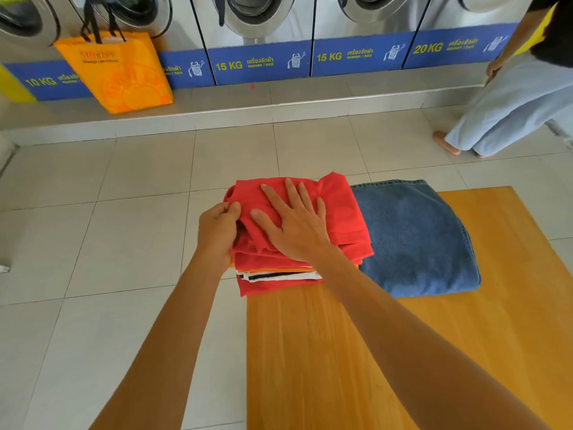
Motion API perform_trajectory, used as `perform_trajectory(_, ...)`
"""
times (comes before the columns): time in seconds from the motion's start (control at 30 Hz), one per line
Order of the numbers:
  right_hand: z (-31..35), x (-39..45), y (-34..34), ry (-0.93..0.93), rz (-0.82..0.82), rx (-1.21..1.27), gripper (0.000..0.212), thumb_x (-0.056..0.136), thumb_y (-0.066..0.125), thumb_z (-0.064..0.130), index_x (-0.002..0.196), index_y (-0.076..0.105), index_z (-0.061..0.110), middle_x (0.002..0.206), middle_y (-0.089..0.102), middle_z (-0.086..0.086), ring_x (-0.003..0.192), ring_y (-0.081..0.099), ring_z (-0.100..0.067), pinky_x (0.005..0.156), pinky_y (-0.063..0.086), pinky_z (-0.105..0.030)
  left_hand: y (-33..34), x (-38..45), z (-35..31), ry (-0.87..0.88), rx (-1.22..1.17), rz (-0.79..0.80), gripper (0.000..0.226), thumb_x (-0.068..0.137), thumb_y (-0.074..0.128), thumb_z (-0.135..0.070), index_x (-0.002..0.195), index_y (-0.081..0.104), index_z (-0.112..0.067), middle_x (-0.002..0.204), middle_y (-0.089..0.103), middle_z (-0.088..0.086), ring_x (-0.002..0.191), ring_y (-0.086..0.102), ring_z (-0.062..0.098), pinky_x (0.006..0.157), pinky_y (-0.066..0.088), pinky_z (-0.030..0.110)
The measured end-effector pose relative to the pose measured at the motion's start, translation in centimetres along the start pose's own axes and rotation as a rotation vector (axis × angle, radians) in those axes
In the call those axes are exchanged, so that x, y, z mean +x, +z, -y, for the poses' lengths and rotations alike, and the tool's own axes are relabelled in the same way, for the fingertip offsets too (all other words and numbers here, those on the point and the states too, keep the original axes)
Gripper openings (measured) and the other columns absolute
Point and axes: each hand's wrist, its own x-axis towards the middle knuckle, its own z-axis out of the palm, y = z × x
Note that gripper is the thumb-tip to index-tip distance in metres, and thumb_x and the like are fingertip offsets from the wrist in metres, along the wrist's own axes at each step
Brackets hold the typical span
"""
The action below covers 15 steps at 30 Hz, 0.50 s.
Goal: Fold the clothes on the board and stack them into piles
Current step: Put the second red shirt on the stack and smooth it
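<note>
A folded red garment tops a pile of several folded clothes at the far left corner of the wooden board. My right hand lies flat on the red garment, fingers spread. My left hand pinches the garment's left edge between thumb and fingers. Right of the pile and touching it lie folded blue jeans. Orange, white, dark-striped and red layers show at the pile's near side.
An orange shopping bag stands on the raised step in front of a row of washing machines. A person in light trousers stands at the far right. Tiled floor surrounds the board on the left.
</note>
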Motion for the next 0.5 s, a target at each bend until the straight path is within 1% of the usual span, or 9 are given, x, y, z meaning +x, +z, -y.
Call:
perform_trajectory(0.07,-0.3,0.0,-0.2,0.040,-0.006,0.088,0.067,0.090,0.012,0.076,0.153,0.016,0.052,0.168,0.012,0.001,0.155,0.006,-0.024,0.121,0.003,-0.058,0.5,-0.2,-0.4,-0.048,-0.057,0.049,0.018,0.100,0.051,-0.017,0.092,0.068,-0.016,0.103,0.072,0.011,0.095,0.071,0.027,0.082,0.058,0.043)
perform_trajectory(0.13,-0.5,0.1,-0.2,0.082,-0.023,0.165,0.062,0.095,0.010,0.069,0.153,0.019,0.050,0.167,0.015,0.000,0.155,0.007,-0.022,0.122,0.002,-0.056,1.0,-0.2,-0.8,-0.028,0.042,0.053,0.023,0.100,0.049,-0.022,0.087,0.066,-0.013,0.095,0.071,0.017,0.088,0.071,0.034,0.079,0.059,0.046)
perform_trajectory(0.17,-0.6,0.2,-0.1,0.094,-0.028,0.171,0.059,0.098,0.010,0.064,0.154,0.019,0.049,0.167,0.016,-0.001,0.155,0.007,-0.022,0.122,0.002,-0.055,1.3,-0.2,-1.0,0.018,0.161,0.042,0.028,0.099,0.047,-0.028,0.085,0.065,-0.011,0.087,0.069,0.018,0.081,0.069,0.036,0.074,0.059,0.044)
perform_trajectory(0.2,-0.6,0.3,0.1,0.101,-0.031,0.147,0.056,0.101,0.009,0.059,0.154,0.018,0.048,0.167,0.016,-0.001,0.155,0.007,-0.023,0.122,0.002,-0.055,1.5,-0.5,-1.2,0.078,0.308,0.037,0.033,0.098,0.046,-0.036,0.085,0.063,-0.011,0.078,0.066,0.015,0.073,0.067,0.033,0.067,0.056,0.039)
perform_trajectory(0.27,-0.7,0.6,0.4,0.102,-0.022,0.064,0.052,0.104,0.010,0.052,0.155,0.015,0.046,0.167,0.014,-0.002,0.155,0.007,-0.023,0.123,0.003,-0.055,2.1,-1.4,-1.5,0.201,0.618,0.052,0.037,0.095,0.046,-0.052,0.088,0.059,-0.018,0.073,0.063,0.000,0.064,0.063,0.019,0.057,0.047,0.027)
perform_trajectory(0.33,-0.7,0.8,0.6,0.092,-0.003,0.018,0.052,0.104,0.012,0.050,0.156,0.013,0.046,0.168,0.013,-0.003,0.155,0.007,-0.024,0.122,0.004,-0.055,2.4,-2.2,-1.2,0.298,0.838,0.098,0.027,0.092,0.054,-0.053,0.090,0.053,-0.026,0.075,0.059,-0.009,0.064,0.058,0.010,0.054,0.039,0.020)
perform_trajectory(0.37,-0.8,0.9,0.6,0.091,0.001,0.020,0.052,0.104,0.013,0.051,0.156,0.013,0.046,0.167,0.014,-0.002,0.155,0.007,-0.024,0.122,0.004,-0.054,2.1,-2.4,-1.1,0.308,0.890,0.107,0.022,0.092,0.057,-0.047,0.091,0.053,-0.025,0.076,0.059,-0.009,0.065,0.058,0.011,0.054,0.038,0.018)
perform_trajectory(0.4,-0.9,0.9,0.5,0.091,-0.001,0.031,0.052,0.104,0.014,0.052,0.156,0.015,0.046,0.167,0.015,-0.002,0.154,0.008,-0.024,0.122,0.005,-0.054,1.5,-2.3,-0.8,0.289,0.886,0.101,0.020,0.092,0.060,-0.040,0.092,0.056,-0.021,0.079,0.062,-0.005,0.066,0.061,0.014,0.054,0.041,0.018)
perform_trajectory(0.5,-1.5,0.9,0.3,0.088,-0.015,0.027,0.053,0.103,0.014,0.054,0.155,0.020,0.044,0.166,0.019,-0.001,0.154,0.013,-0.024,0.123,0.007,-0.050,-1.2,-2.0,-0.4,0.107,0.651,0.121,0.020,0.090,0.066,-0.030,0.097,0.066,-0.011,0.087,0.072,0.006,0.068,0.070,0.021,0.059,0.055,0.027)
